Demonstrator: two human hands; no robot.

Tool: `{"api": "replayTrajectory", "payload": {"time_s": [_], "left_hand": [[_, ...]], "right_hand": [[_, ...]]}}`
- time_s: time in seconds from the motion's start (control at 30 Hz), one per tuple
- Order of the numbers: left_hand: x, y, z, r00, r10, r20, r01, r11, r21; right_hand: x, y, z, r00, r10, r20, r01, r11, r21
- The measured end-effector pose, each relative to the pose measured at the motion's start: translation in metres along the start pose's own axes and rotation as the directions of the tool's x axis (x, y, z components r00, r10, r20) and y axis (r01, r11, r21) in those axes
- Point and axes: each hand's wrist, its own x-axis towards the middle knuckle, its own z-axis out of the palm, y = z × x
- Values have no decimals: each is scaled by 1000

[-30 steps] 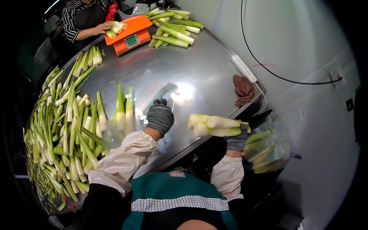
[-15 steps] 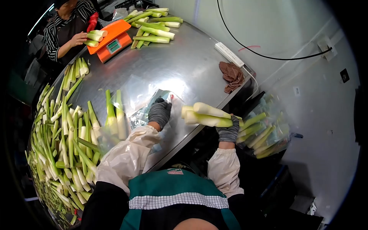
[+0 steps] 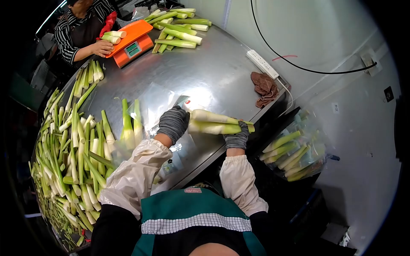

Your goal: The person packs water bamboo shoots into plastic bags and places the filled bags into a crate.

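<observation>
My right hand (image 3: 237, 137), in a grey knit glove, is closed around the green ends of a small bunch of water bamboo shoots (image 3: 210, 121). Their thick white ends point left, toward my gloved left hand (image 3: 174, 123). That hand has its fingers curled on a clear printed plastic bag (image 3: 183, 147) lying on the metal table (image 3: 215, 68). The white ends are beside my left fingers, at the bag; whether they are inside its mouth I cannot tell. Two more shoots (image 3: 127, 128) lie just left of the bag, partly under clear plastic.
A large heap of shoots (image 3: 70, 170) covers the left side. Across the table a person has one hand (image 3: 102, 48) at an orange scale (image 3: 133, 48) bearing shoots. Another pile (image 3: 179, 34), a brown cloth (image 3: 265, 87), a power strip (image 3: 262, 64) and bagged shoots (image 3: 290, 153) are around.
My right hand has moved left with the shoots, bringing their white ends up to my left hand. The bag has shifted under my left hand. Across the table, the person's hand has lowered to the scale's edge.
</observation>
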Motion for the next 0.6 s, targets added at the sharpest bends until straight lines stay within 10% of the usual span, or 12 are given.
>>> {"api": "replayTrajectory", "payload": {"time_s": [0.27,0.33,0.6], "left_hand": [[6,14,-21,961,151,233,-140,988,-62],[5,8,-9,996,81,-36,-84,992,-95],[10,-6,11,996,1,-91,-25,966,-259]], "right_hand": [[8,4,-10,995,-70,73,64,995,81],[7,6,-11,991,-84,102,74,992,100],[13,3,-20,952,-99,289,71,992,106]]}}
